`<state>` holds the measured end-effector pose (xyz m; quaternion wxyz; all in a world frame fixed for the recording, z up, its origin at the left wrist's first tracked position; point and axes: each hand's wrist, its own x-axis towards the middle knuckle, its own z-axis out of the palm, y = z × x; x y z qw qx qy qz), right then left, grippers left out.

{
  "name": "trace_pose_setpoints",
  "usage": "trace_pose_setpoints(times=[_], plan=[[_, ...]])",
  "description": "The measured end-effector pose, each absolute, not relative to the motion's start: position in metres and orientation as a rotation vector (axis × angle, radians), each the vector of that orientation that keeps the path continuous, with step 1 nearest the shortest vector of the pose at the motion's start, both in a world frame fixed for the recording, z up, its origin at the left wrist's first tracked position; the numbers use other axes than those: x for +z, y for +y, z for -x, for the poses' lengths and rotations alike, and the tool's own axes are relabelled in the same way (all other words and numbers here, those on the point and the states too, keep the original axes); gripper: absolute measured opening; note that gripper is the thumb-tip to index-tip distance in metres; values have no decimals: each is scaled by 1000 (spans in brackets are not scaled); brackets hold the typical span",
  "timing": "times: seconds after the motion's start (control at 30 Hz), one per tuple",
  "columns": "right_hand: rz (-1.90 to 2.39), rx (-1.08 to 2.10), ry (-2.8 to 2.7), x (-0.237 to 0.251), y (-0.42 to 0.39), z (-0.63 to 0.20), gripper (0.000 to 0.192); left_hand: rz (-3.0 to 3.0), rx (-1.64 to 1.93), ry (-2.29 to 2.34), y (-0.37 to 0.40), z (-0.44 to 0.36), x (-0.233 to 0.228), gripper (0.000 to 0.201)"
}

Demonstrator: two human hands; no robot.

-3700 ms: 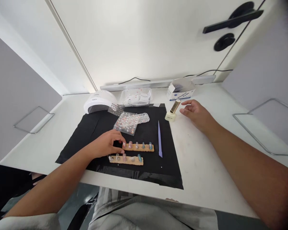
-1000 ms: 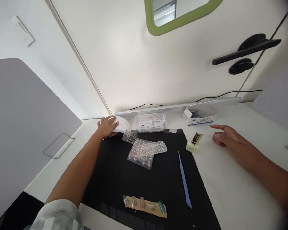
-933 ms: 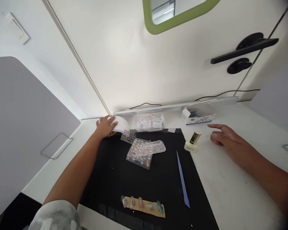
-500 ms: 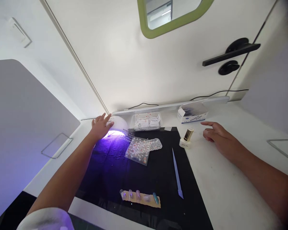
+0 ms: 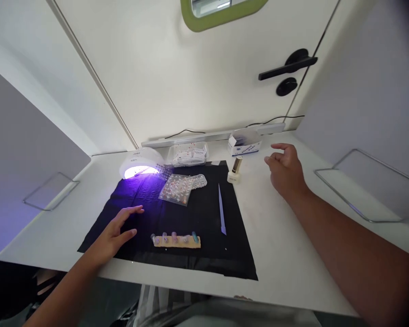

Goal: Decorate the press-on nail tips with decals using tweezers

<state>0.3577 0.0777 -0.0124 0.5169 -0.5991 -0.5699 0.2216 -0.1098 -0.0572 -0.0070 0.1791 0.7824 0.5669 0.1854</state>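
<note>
Two bare hands, both empty; left hand [image 5: 114,234] lies loose and spread on the near-left part of the black rectangular mat [image 5: 146,200], just left of a tan cardboard strip carrying five coloured nail tips [image 5: 176,240]; lilac plastic stick [image 5: 221,209] lies further right on the mat; right hand [image 5: 285,171] hovers relaxed over the white table [image 5: 286,245], near the gold-capped polish bottle [image 5: 235,170]; white domed lamp [image 5: 141,163] glows violet at the far left.
</note>
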Motion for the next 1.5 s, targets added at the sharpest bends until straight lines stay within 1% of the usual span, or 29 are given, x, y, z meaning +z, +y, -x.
trace_pose_setpoints(times=[0.17,0.27,0.37,0.5,0.57,0.67,0.77,0.83,0.9,0.93,1.07,1.13,1.2,1.37,1.5], plan=[[1238,305,-1443,-4,52,-340,26,-2237,413,1548,-75,90,-8,51],[1109,256,-1611,0,36,-326,20,-2271,332,1501,-76,76,-4,52],[1020,299,-1847,5,25,-314,17,-2297,282,1490,-73,61,0,44],[997,480,-2225,9,23,-303,16,-2311,290,1502,-66,49,-1,22],[1034,560,-2359,8,26,-301,15,-2307,306,1499,-61,46,-3,20],[1110,630,-2460,7,29,-303,18,-2286,329,1523,-53,45,-5,22],[1156,632,-2479,9,30,-305,20,-2287,317,1543,-47,45,-1,25],[1152,604,-2469,10,28,-304,21,-2309,270,1506,-46,42,8,35],[1124,556,-2442,10,25,-300,23,-2342,211,1436,-46,36,21,51],[1098,524,-2426,10,23,-297,26,-2361,191,1400,-46,31,28,56],[942,409,-2474,6,11,-278,37,-2427,127,1272,-39,7,48,62],[947,387,-2522,4,6,-269,38,-2466,38,1238,-32,-5,48,65],[971,374,-2535,1,2,-262,36,-2518,-13,1227,-26,-14,44,63],[996,376,-2554,-6,-6,-249,33,-2588,-2,1192,-18,-26,30,52],[988,420,-2521,-7,-9,-243,19,-2624,14,1137,-17,-28,26,49]])
